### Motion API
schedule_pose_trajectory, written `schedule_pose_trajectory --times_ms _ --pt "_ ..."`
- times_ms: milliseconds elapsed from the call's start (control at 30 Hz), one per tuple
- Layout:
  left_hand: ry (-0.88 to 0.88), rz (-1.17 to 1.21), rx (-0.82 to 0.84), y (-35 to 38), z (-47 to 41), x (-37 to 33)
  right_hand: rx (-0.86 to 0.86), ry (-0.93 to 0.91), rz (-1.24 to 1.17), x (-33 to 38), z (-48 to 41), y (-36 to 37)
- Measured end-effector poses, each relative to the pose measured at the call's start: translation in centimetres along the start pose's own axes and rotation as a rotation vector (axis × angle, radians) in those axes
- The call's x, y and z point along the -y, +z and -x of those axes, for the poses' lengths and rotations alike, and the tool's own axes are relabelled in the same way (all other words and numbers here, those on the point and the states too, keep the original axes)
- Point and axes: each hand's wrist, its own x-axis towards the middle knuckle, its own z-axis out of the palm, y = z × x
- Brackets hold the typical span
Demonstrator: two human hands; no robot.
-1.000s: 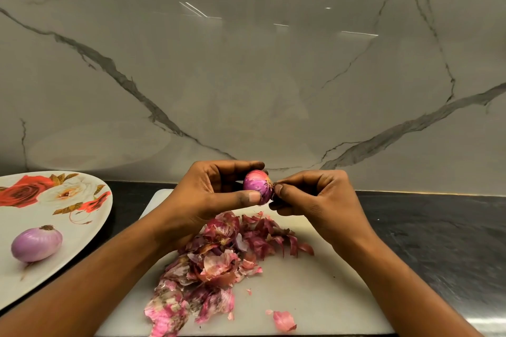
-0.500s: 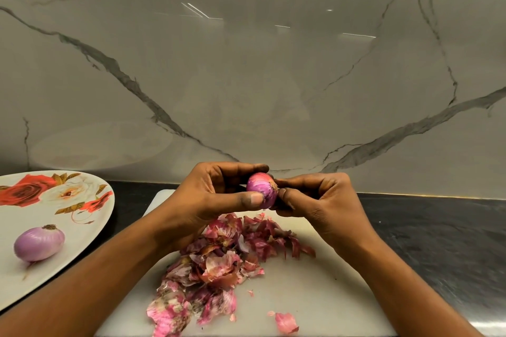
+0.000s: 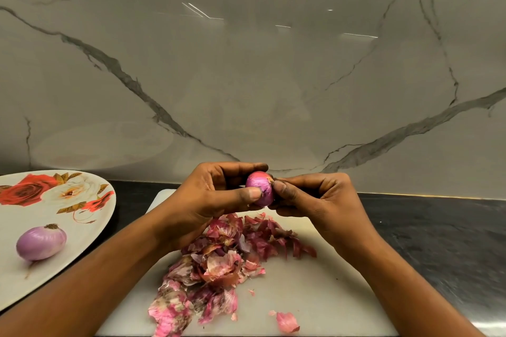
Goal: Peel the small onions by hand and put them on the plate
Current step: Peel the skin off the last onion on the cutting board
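- Onion [image 3: 260, 188]: held in the air above the far edge of the board [image 3: 328, 295], between both hands. Its pink-purple skin is glossy, and a brownish tip shows at its right end.
- Left hand [image 3: 216, 194]: grips the onion. The thumb lies flat across the near face and the fingers curl over the top and far side.
- Right hand [image 3: 317, 200]: fingers are curled, with thumb and fingertips pinching at the onion's right end, by the brownish tip. Whether a strip of skin sits in the pinch cannot be told.
- Both forearms: reach in from the near edge, over the board.
- Plate [image 3: 82, 238]: white with a red and cream rose print, on the desk [image 3: 438, 232] to the left of the board and just beside it.
- Peeled onion [image 3: 41, 243]: pale purple, lying on its side on the near part of the plate, with a dark stub at its top. It is well apart from the hands.
- Skins [image 3: 219, 262]: a loose pink and maroon heap on the board, directly below the hands and running toward the near edge.
- Scrap [image 3: 286, 321]: one pink piece lying apart from the heap, near the board's front edge.
- Board: white, flat on the dark desk.
- Wall [image 3: 246, 76]: grey marble with dark veins, directly behind the desk.
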Motion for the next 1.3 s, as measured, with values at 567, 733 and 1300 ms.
schedule_pose_trajectory --times_ms 567,733,1300 --pt "-0.068 0.12 -0.002 0.5 -0.2 -0.3 0.034 -0.05 0.034 0.0 0.1 0.5" --pt "-0.034 -0.036 -0.055 0.7 -0.3 -0.3 0.037 -0.102 0.083 -0.3 0.1 0.4" --pt "-0.024 -0.06 -0.118 0.8 -0.2 0.2 0.055 -0.105 0.121 -0.9 -0.1 0.3"
